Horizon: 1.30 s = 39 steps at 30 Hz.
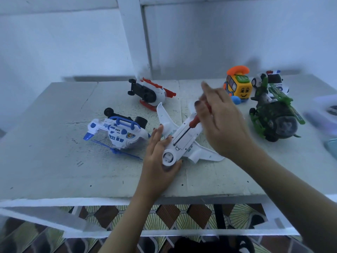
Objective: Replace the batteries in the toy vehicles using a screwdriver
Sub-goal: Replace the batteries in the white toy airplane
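A white toy airplane (189,141) lies belly-up in the middle of the table (54,170). My left hand (160,157) grips its nose end, thumb on the round wheel mount. My right hand (220,121) holds a red-handled screwdriver (193,123) slanted down to the left. The dark shaft's tip sits at the near end of the long battery cover on the plane's underside.
A blue-and-white helicopter (116,132) lies upturned at left, a red-and-white one (151,94) behind it. A yellow phone car (237,84), a police car (269,79) and a green helicopter (273,117) crowd the right. Blurred items sit at the far right edge.
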Tool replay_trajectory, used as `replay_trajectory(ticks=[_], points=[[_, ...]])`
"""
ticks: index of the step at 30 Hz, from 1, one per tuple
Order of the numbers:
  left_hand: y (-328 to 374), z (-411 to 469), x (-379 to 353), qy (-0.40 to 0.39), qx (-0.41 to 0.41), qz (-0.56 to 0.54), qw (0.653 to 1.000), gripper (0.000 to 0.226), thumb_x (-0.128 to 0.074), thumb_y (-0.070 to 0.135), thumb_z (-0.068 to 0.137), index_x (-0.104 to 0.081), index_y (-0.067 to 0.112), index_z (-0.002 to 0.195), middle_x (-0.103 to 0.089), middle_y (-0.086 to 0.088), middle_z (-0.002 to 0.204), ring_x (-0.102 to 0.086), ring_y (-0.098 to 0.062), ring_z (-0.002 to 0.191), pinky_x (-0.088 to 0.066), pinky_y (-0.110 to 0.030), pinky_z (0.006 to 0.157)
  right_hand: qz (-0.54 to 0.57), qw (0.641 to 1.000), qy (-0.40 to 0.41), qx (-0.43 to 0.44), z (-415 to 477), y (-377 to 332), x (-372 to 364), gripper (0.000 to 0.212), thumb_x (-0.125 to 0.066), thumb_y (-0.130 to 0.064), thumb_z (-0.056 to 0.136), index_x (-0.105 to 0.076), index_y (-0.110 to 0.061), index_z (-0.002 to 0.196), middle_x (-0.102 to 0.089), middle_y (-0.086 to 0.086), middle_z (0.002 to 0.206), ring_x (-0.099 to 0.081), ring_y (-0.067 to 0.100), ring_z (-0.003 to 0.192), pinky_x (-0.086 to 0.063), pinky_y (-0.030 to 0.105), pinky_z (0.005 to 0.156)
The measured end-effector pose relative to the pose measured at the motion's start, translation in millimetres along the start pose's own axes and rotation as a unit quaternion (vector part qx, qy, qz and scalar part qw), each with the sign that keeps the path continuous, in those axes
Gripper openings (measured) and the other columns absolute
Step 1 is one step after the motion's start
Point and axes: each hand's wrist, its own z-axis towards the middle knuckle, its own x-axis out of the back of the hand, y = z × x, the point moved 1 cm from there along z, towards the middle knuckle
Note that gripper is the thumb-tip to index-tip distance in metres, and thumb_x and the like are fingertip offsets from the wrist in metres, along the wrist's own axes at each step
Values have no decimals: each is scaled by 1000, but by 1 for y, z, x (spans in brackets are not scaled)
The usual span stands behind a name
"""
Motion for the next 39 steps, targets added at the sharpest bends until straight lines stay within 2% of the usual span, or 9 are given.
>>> replay_trajectory(ticks=[3,6,11,16,21,26,31,35,39], points=[[0,2,-1,1,-5,3,1000,53,-65,32,79,-48,16,127,-29,-5,156,-21,-23,147,-26,-34,117,208,973,-100,-27,0,0,5,64,-35,-25,95,-9,-17,153,-44,-4,141,-49,-13,112,-41,22,102],[-1,1,-1,0,-3,6,1000,53,-65,31,79,-49,13,126,-29,-7,156,-20,-23,147,-27,-36,116,294,951,-90,6,-5,-2,7,63,-54,-9,93,-25,-22,147,-65,-6,114,-67,10,98,-51,23,92],[1,-1,0,3,1,9,1000,54,-65,32,79,-50,10,126,-29,-8,156,-21,-24,147,-31,-44,114,65,995,28,69,-10,-5,6,53,-55,-46,90,-59,-10,128,-61,-6,76,-59,6,66,-50,25,65],[3,-1,1,2,1,4,1000,54,-65,32,80,-51,10,126,-29,-8,156,-21,-26,147,-33,-52,113,103,991,-82,33,-5,-8,11,58,-29,-31,97,-25,-9,150,-56,-2,115,-51,-5,99,-40,10,85],[3,0,1,-2,12,9,1000,56,-67,32,79,-53,10,128,-22,-9,159,-11,-21,149,-17,-21,118,274,956,-97,41,-6,-10,14,49,-55,-17,93,-42,-21,140,-70,-2,106,-70,12,87,-55,24,85],[3,-2,2,-5,29,-6,1000,65,-83,8,71,-56,19,128,-7,-19,160,-7,-12,148,-30,-12,107,68,990,3,125,-9,-8,16,52,-60,-40,87,-56,-13,131,-70,-1,82,-59,4,74,-48,12,75],[3,-1,2,-11,26,-9,1000,60,-78,16,73,-55,12,128,-28,-22,155,-26,-30,145,-42,-42,106,124,982,-125,66,-8,-8,22,63,-47,-21,93,-24,-11,150,-58,-1,129,-50,-2,116,-33,4,99],[3,-2,3,-7,19,2,1000,58,-76,20,73,-55,12,127,-32,-20,153,-33,-31,142,-44,-49,103,203,965,-151,72,-7,-10,36,57,-58,4,88,-44,-18,139,-69,1,113,-62,-1,105,-43,8,92],[4,-2,3,-15,13,-1,1000,58,-76,18,74,-53,15,128,-31,-21,153,-37,-36,139,-45,-45,101,104,979,-99,142,-6,-15,36,35,-69,-11,83,-67,-12,118,-73,1,91,-66,5,86,-52,16,79]])
